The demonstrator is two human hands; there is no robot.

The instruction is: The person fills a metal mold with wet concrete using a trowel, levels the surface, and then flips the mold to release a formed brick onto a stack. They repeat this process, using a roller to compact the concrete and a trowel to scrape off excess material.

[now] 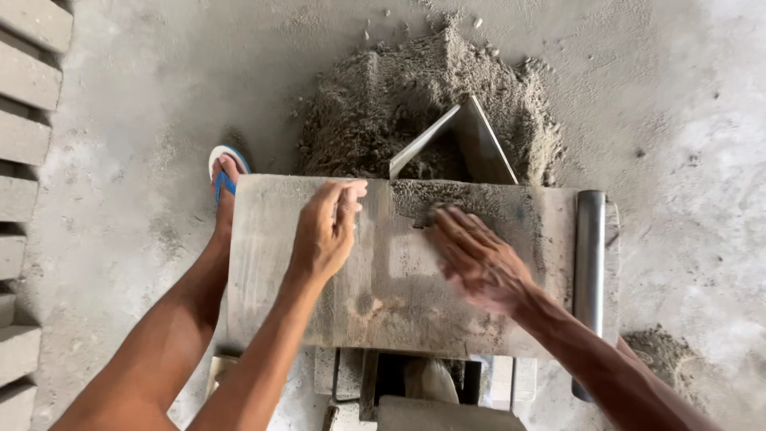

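Note:
My left hand [325, 230] rests on the grey metal top plate [271, 271] of a block-making machine, fingers curled at its far edge. My right hand [477, 259] lies flat and blurred on the plate, fingers spread over a layer of damp sand mix [463, 198] near the far edge. Neither hand holds anything. A metal scoop [471, 140] stands stuck in the pile of sand mix [383, 104] just beyond the plate.
A steel pipe handle [589, 271] runs along the plate's right side. My left leg and foot in a blue-strapped sandal [226, 172] stand left of the machine. Several grey concrete blocks [24, 144] line the left edge. A small sand heap [662, 351] lies at right.

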